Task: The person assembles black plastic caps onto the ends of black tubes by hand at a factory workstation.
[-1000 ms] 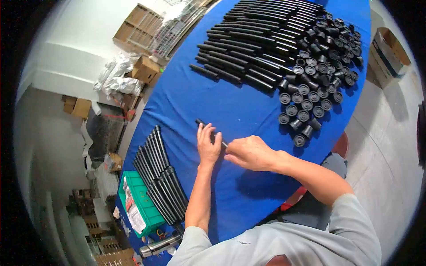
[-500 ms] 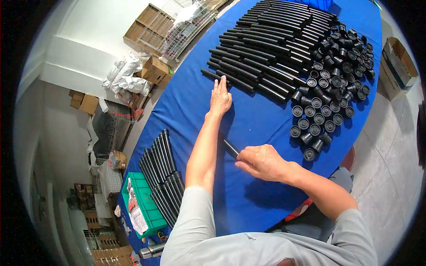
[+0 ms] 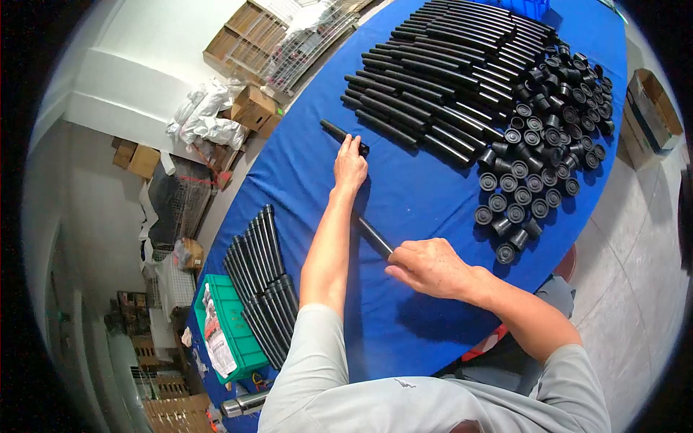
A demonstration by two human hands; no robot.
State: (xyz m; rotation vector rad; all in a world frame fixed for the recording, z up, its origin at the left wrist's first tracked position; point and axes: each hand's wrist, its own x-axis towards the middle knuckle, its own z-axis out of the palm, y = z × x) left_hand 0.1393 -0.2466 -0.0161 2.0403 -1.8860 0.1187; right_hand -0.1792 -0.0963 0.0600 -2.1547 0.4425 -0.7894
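Observation:
My left hand (image 3: pixel 350 172) reaches forward, its fingers closed over a black tube (image 3: pixel 333 130) that lies a little apart from the rows. The thumb is hidden from view. In my right hand (image 3: pixel 432 265), the fingers are wrapped round the end of another black tube (image 3: pixel 374 235), which points up and left toward my left forearm. Ahead of my left hand lie rows of black tubes (image 3: pixel 426 86) with dull, textured grip ends and shiny ends. Beside them is a pile of black rubber caps (image 3: pixel 521 195) with ringed round faces.
A bundle of black tubes with wider collars (image 3: pixel 260 263) rests by a green crate (image 3: pixel 242 343) at the lower left. The blue cloth (image 3: pixel 426 191) covers the table. A blue bin (image 3: pixel 530 7) stands at the far end, and a cardboard box (image 3: pixel 650 119) is to the right.
My left hand has drawn a tube away from the rows, toward the lower left. More of the tube in my right hand now shows. The view has shifted slightly.

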